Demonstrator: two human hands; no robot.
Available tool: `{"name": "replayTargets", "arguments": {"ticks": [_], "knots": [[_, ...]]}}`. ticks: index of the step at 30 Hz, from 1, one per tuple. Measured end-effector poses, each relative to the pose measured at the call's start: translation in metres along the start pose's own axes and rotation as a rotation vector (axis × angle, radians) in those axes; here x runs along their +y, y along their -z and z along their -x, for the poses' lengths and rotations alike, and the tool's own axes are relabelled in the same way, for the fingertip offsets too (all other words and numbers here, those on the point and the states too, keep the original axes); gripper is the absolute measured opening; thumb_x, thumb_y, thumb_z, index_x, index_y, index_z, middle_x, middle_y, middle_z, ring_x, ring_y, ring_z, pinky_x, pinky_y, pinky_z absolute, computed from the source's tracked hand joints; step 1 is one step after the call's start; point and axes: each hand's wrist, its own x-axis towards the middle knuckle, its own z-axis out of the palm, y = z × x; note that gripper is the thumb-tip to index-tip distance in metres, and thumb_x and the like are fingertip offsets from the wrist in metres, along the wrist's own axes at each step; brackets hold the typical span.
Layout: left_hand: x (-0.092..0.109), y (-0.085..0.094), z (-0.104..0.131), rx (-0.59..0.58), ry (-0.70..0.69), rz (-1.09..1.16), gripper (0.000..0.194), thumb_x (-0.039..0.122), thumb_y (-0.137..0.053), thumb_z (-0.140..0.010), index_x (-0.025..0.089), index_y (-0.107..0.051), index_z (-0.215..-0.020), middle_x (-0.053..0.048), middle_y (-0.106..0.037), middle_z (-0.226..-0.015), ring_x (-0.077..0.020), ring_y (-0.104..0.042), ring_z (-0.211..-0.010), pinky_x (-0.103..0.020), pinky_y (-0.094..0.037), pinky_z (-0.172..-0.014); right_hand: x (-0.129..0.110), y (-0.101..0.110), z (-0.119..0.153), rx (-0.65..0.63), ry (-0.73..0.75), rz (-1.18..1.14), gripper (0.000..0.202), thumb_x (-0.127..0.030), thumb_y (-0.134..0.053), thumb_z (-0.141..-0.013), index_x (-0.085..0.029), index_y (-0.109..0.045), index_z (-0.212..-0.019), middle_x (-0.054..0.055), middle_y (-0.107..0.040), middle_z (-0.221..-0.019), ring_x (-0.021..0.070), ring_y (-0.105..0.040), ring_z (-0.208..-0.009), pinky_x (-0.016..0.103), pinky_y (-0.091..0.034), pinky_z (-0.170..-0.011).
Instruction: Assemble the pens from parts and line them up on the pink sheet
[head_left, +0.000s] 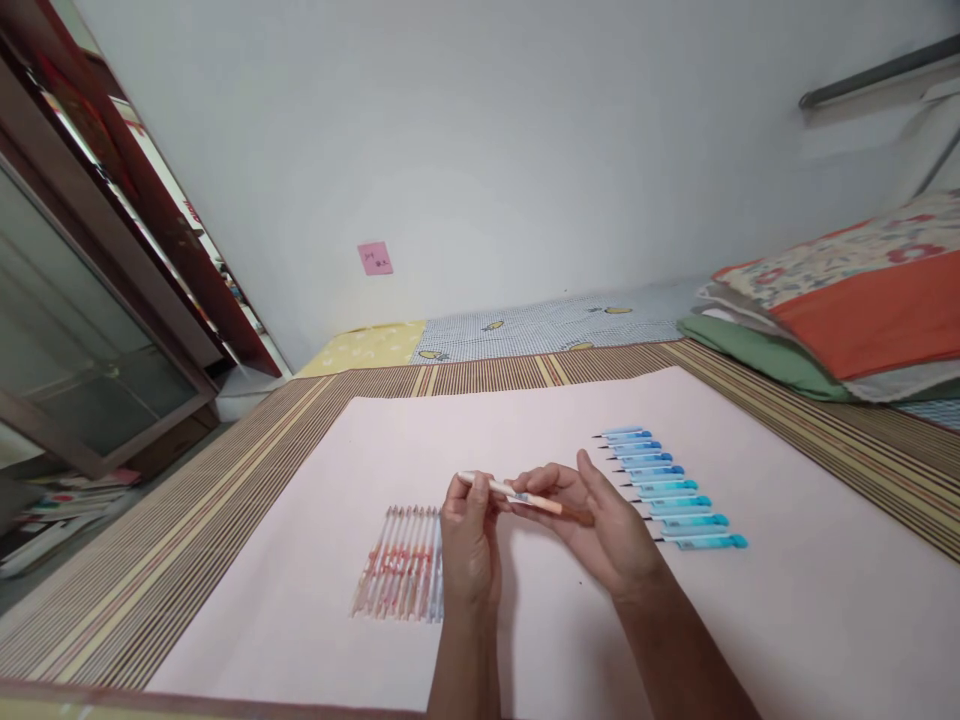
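A slim pen (544, 503), white at one end and orange to brown at the other, is held slantwise above the pink sheet. My left hand (471, 530) pinches its white end between thumb and fingers. Beneath the orange part, my right hand (604, 525) has its thumb raised apart and its fingers loosely bent, close to or touching the pen. Left of my left hand lies a tight row of clear pens (397, 565) with reddish and bluish marks, its right side partly hidden. Beyond my right hand, several blue pens (667, 485) lie in a column, dark tips pointing left.
The pink sheet (300, 620) lies on a striped mat (112, 590). Folded bedding (862, 300) is piled at the right by the wall. A pink note (375, 258) is stuck on the wall. A glass-paned door (82, 340) stands at the left.
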Motion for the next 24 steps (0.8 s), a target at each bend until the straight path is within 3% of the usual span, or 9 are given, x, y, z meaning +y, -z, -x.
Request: {"name": "replayTargets", "arguments": {"ticks": [4, 10, 18, 24], "knots": [[0.003, -0.002, 0.001, -0.023, -0.01, -0.067, 0.024, 0.038, -0.076, -0.084, 0.017, -0.064, -0.082, 0.001, -0.063, -0.071, -0.0106, -0.058, -0.065, -0.024, -0.048, -0.071, 0.0, -0.004, -0.001, 0.13, -0.034, 0.066, 0.061, -0.069, -0.046, -0.093, -0.017, -0.077, -0.088, 0.011, -0.073, -0.093, 0.0277, -0.066, -0.098, 0.046, -0.047, -0.098], [0.005, -0.01, 0.003, -0.025, -0.026, -0.144, 0.026, 0.038, -0.075, -0.083, 0.019, -0.059, -0.078, 0.002, -0.063, -0.063, -0.013, -0.061, -0.062, -0.028, -0.05, -0.074, 0.019, -0.011, -0.002, 0.281, 0.08, 0.221, 0.056, -0.071, -0.054, -0.087, -0.019, -0.074, -0.084, 0.008, -0.07, -0.09, 0.0259, -0.064, -0.095, 0.04, -0.049, -0.091], [0.003, -0.011, 0.004, 0.028, 0.017, -0.132, 0.032, 0.042, -0.076, -0.082, 0.018, -0.058, -0.073, 0.001, -0.064, -0.057, -0.0122, -0.059, -0.055, -0.026, -0.05, -0.068, 0.02, -0.011, -0.001, 0.242, 0.229, 0.62, 0.054, -0.066, -0.047, -0.094, -0.02, -0.075, -0.085, 0.007, -0.072, -0.091, 0.0236, -0.063, -0.093, 0.035, -0.049, -0.087], [0.0, 0.005, -0.006, 0.143, 0.002, 0.006, 0.036, 0.042, -0.087, -0.068, 0.014, -0.067, -0.075, 0.001, -0.065, -0.064, -0.0091, -0.06, -0.059, -0.02, -0.049, -0.064, 0.012, 0.001, -0.002, 0.176, 0.05, 0.489, 0.065, -0.072, -0.041, -0.093, -0.016, -0.073, -0.099, 0.011, -0.072, -0.093, 0.0226, -0.066, -0.084, 0.034, -0.052, -0.072]]}}
